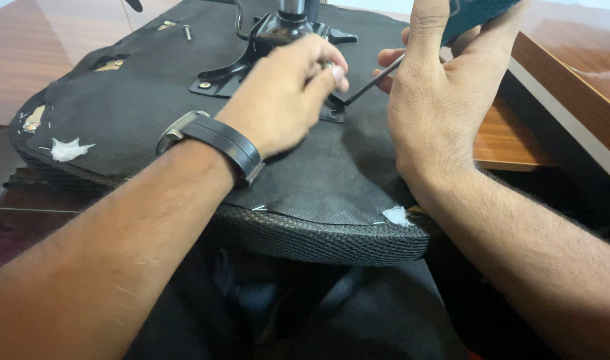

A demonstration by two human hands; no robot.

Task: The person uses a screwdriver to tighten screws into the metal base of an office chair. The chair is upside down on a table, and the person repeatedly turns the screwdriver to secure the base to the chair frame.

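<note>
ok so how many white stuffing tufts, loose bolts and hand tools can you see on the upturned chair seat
white stuffing tufts: 2
loose bolts on the fabric: 1
hand tools: 1, a slim metal rod with a teal handle, held in the right hand
total: 4

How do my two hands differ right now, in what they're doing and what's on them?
The left hand reaches down, fingertips pinched at the black metal bracket on the upturned chair seat; the right hand stands upright, palm inward, gripping a teal-handled tool with a thin dark shaft. The left wrist wears a black watch; the right wrist is bare. Both work above the same bracket.
</note>
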